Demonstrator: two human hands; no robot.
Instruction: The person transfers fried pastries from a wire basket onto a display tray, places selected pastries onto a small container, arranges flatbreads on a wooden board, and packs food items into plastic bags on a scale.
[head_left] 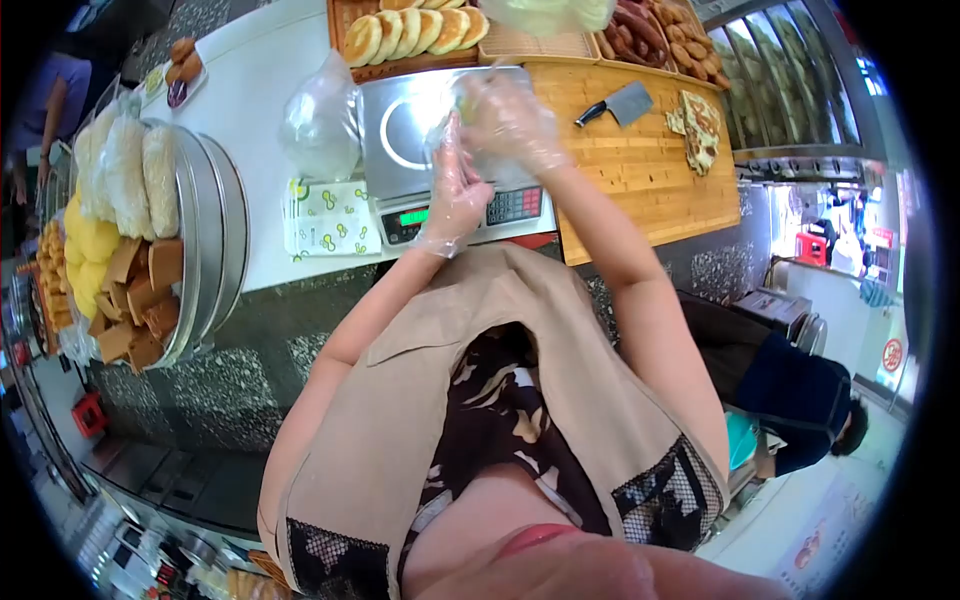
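Both my hands wear thin clear plastic gloves and meet above the steel pan of a digital scale [385, 90]. My left hand [458, 195] points its fingers up, closed at the tips on what looks like a clear plastic bag [438, 135]. Against it, my right hand [505, 120] is curled closed around the same filmy plastic, blurred by motion. Something pale yellow-green shows faintly between them; its kind is hard to make out. The scale's green display is lit below my left wrist. To the left stands a puffed clear plastic bag [322, 120].
On the right, a wooden board [640, 170] bears a cleaver [617, 104] and a browned flatbread [698, 130]. Round flat cakes [410, 35] and sausages [635, 35] sit behind. A patterned paper bag [332, 218] lies left, near stacked steel trays [215, 230]. Another person [790, 390] stands at right.
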